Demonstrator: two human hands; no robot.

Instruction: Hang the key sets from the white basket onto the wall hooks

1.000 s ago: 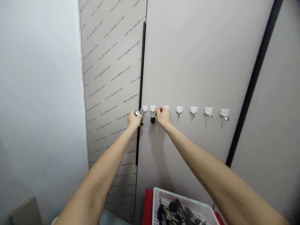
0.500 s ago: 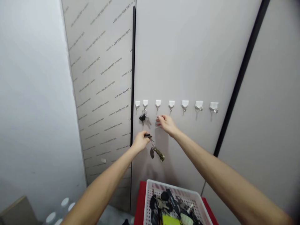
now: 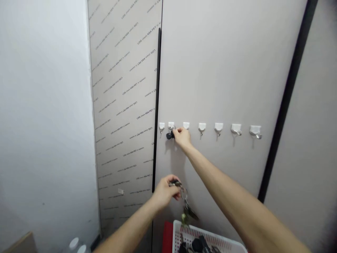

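My right hand pinches a bunch of black-headed keys by its ring, close against the second white hook from the left. Whether the ring still rests on that hook I cannot tell. Lower down, my left hand is closed on a second bunch of keys. From its metal ring a chain dangles with a dark tag and a greenish charm above the basket. The third hook is partly covered by my right hand.
Several more hooks run in a row to the right along the pale door panel. Below stands a white plastic basket with keys and dark items, on something red. White-capped containers sit at lower left.
My right hand has moved left and taken hold of the black-headed keys at the second hook. My left hand has dropped lower with its keys, and the view has shifted.
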